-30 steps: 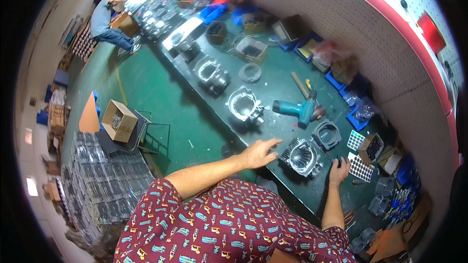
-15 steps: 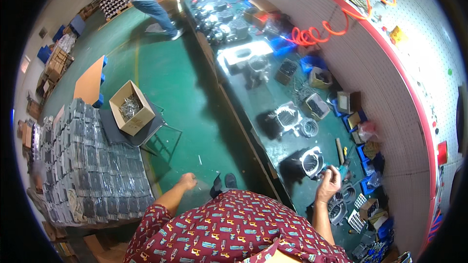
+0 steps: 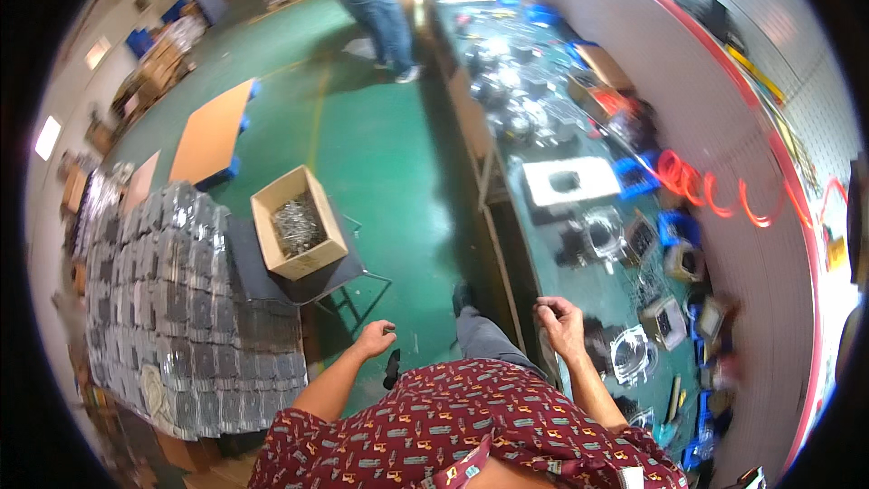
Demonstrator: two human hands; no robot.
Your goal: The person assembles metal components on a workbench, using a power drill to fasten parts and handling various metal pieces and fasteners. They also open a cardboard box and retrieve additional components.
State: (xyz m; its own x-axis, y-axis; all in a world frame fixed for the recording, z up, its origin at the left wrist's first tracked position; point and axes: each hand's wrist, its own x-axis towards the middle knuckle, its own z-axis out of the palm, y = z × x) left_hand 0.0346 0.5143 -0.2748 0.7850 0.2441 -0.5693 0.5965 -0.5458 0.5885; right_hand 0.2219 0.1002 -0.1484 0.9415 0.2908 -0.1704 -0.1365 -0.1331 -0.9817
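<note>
My left hand (image 3: pixel 374 340) hangs over the green floor, its fingers loosely curled with nothing seen in them. Nearest to it is an open cardboard box (image 3: pixel 330 258) of small metal parts, on a dark chair (image 3: pixel 240 249). At the workbench's near edge is my right hand (image 3: pixel 563 326), fingers bent in toward the thumb; whatever they may hold is too small to make out. Beside it on the bench (image 3: pixel 566 281) lies a grey cast metal housing (image 3: pixel 631 355). Another metal housing (image 3: pixel 604 234) stands farther along.
Stacked grey metal parts (image 3: pixel 190 308) rise at left. An orange-brown board (image 3: pixel 213 131) lies beyond the chair. Blue bins (image 3: pixel 636 177) line the bench's far side, below a coiled red hose (image 3: pixel 688 179). Another person (image 3: pixel 376 9) stands by the bench's far end.
My view has shifted forward along the bench, with a leg now stepping out. My right hand has moved away from the near housing and green tool to the bench edge. The other person stands more upright.
</note>
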